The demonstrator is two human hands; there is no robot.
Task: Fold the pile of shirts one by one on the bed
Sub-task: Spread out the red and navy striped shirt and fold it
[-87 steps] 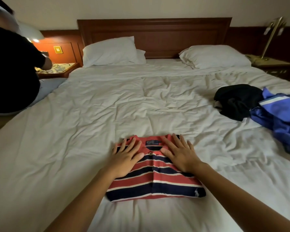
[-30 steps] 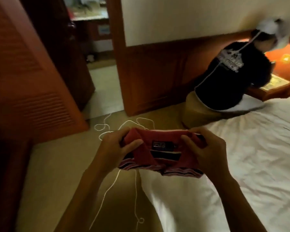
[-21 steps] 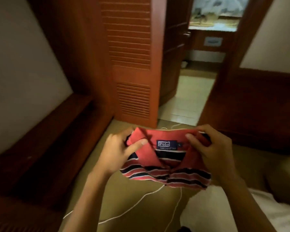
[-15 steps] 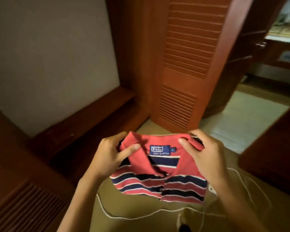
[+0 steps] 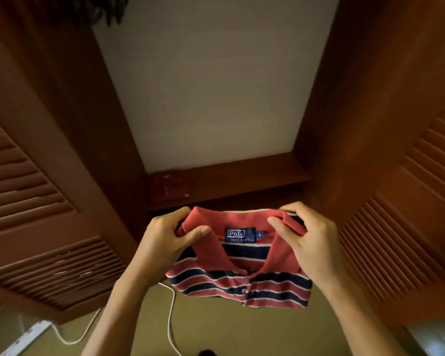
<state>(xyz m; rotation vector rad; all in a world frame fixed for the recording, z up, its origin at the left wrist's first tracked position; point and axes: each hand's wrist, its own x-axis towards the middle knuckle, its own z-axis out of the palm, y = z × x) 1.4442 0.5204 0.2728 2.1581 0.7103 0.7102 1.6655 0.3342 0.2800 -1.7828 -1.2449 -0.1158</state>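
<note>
A folded polo shirt [image 5: 242,281], red with navy and white stripes and a blue neck label, hangs in the air in front of me. My left hand [image 5: 162,242] grips its left collar edge, thumb on top. My right hand [image 5: 308,242] grips the right collar edge the same way. The shirt is level with a low wooden shelf [image 5: 231,181] set in an alcove straight ahead. The bed and the other shirts are out of view.
Louvred wooden doors stand on the left [image 5: 36,201] and right [image 5: 406,214] of the alcove. A small red item [image 5: 168,187] lies on the shelf's left end. A white cable [image 5: 170,319] and a power strip [image 5: 26,340] lie on the floor below.
I have lifted the folded shirt off the bed and turned left, away from the bed. The view has swung past a doorway and a louvred door to face the alcove shelf.
</note>
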